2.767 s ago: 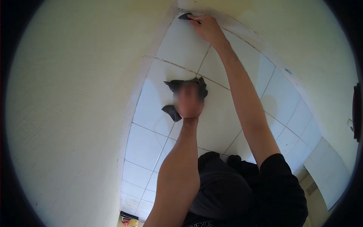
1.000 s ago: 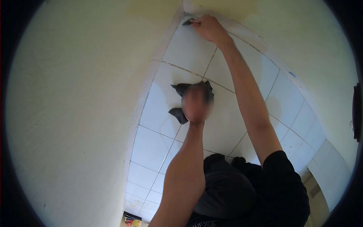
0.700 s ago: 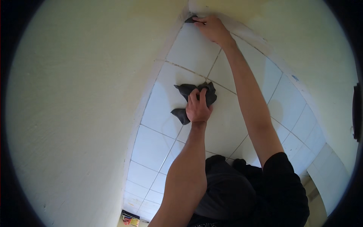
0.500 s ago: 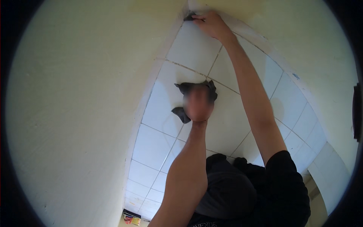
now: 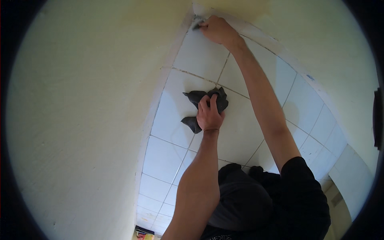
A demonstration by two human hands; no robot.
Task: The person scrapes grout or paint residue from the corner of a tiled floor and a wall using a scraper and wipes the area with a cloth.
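A crumpled dark grey cloth (image 5: 193, 97) lies on the white floor tiles in the middle. My left hand (image 5: 209, 116) presses down on it, fingers curled into its folds, and loose ends of cloth stick out to the left. At the far corner, my right hand (image 5: 221, 31) is closed, with a small dark thing (image 5: 197, 26) pinched at its fingertips. That thing is smeared by motion, so its kind cannot be told. It is at the floor, just short of where the two walls meet. Some dark specks (image 5: 197, 17) show in that corner.
A pale wall (image 5: 80, 120) rises along the left, and another wall (image 5: 320, 48) closes the far and right side. The tiled floor (image 5: 240, 128) narrows between them, with brownish grout lines. My bent knee (image 5: 240, 204) is at the lower middle. Small colourful packaging (image 5: 144, 233) lies at bottom left.
My right hand has drawn the small dark thing slightly back out of the corner, toward me. My left hand, blurred before, stays on the cloth. The view has shifted slightly.
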